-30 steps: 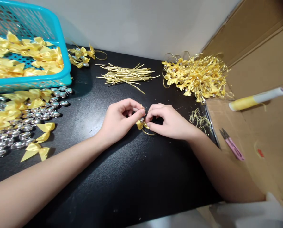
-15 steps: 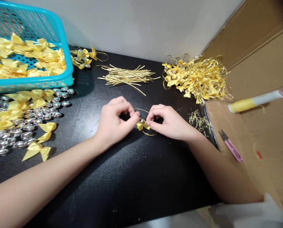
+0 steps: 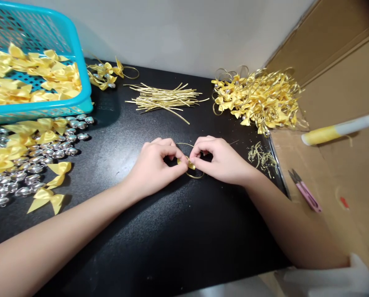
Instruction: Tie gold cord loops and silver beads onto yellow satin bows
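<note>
At the middle of the black table, a small yellow ribbon bow is pinched between the fingertips of both hands. A thin gold cord curves out below it and also shows above the fingers. My left hand is closed, thumb and forefinger covering the bow's left side. My right hand is closed in a pinch at the bow's right side. The fingertips of the two hands nearly meet and hide most of the bow, so how the cord passes through it cannot be made out.
A teal basket of yellow bows stands at left, above silver beads and loose bows. Gold cords lie at the back. Finished-looking looped bows are heaped back right, near cord scraps, pink snips and a tube.
My left hand has moved slightly right and down, its fingertips now covering more of the bow. My right hand stays almost in place. The view has shifted a little.
</note>
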Demonstrator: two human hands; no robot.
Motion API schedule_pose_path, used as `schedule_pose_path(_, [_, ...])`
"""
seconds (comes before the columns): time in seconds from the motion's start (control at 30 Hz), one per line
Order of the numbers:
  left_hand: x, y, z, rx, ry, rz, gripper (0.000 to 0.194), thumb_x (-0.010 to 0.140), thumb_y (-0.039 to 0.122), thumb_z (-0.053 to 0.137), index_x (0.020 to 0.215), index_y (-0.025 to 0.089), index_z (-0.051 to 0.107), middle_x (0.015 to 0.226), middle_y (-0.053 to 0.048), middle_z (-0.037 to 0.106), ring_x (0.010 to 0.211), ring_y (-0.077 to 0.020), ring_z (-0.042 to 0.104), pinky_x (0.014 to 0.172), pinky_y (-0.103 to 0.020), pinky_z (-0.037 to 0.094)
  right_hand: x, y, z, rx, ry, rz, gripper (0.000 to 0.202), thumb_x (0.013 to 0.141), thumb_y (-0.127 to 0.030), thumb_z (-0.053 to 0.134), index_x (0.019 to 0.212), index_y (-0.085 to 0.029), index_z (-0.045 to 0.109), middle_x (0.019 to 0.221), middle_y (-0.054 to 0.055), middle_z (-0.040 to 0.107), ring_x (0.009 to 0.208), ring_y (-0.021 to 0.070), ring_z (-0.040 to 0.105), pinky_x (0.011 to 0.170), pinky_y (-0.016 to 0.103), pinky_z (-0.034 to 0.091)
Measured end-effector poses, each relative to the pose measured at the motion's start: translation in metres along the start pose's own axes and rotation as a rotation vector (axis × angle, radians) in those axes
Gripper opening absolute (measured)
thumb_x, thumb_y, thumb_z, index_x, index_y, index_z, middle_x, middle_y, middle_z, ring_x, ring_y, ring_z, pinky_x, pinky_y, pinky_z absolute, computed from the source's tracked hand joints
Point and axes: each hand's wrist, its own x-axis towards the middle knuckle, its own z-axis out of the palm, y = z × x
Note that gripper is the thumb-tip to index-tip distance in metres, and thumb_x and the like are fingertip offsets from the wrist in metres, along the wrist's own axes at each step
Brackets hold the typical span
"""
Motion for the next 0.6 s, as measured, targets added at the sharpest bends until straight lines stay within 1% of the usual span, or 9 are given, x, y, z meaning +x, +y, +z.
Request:
schedule_pose_path(0.4, [-0.0002, -0.0014, 0.0012, 0.033, -0.013, 0.013, 0.014, 0.074, 0.024, 0.063, 0.062, 0.020, 0.068, 0.067, 0.000, 0.058, 0.075, -0.0182, 0.051, 0.073, -0.033, 0.033, -0.0001, -0.0010, -0.0004, -0.016, -0.025, 0.004, 0.011, 0.081, -0.014, 0.061, 0.072, -0.016, 0.067, 0.079, 0.001, 0.065, 0.081, 0.0143, 0.055, 0.078, 0.030, 0.034])
schedule_pose_path(0.5, [-0.0006, -0.0022, 0.0017, 0.044, -0.011, 0.018, 0.013, 0.074, 0.023, 0.063, 0.061, 0.020, 0.067, 0.067, 0.000, 0.058, 0.075, -0.0183, 0.051, 0.073, -0.034, 0.033, -0.0008, -0.0010, -0.0006, -0.031, -0.047, 0.005, 0.011, 0.082, -0.014, 0.060, 0.073, -0.016, 0.066, 0.081, 0.001, 0.065, 0.083, 0.0149, 0.055, 0.080, 0.031, 0.033])
schedule_pose_path(0.6, [-0.0007, -0.0030, 0.0019, 0.045, -0.017, 0.020, 0.013, 0.073, 0.023, 0.064, 0.061, 0.020, 0.067, 0.067, 0.001, 0.058, 0.074, -0.0181, 0.051, 0.073, -0.033, 0.033, -0.0019, -0.0015, -0.0025, -0.095, -0.074, 0.008, 0.012, 0.085, -0.016, 0.057, 0.076, -0.017, 0.065, 0.084, 0.001, 0.065, 0.086, 0.0158, 0.055, 0.083, 0.033, 0.030])
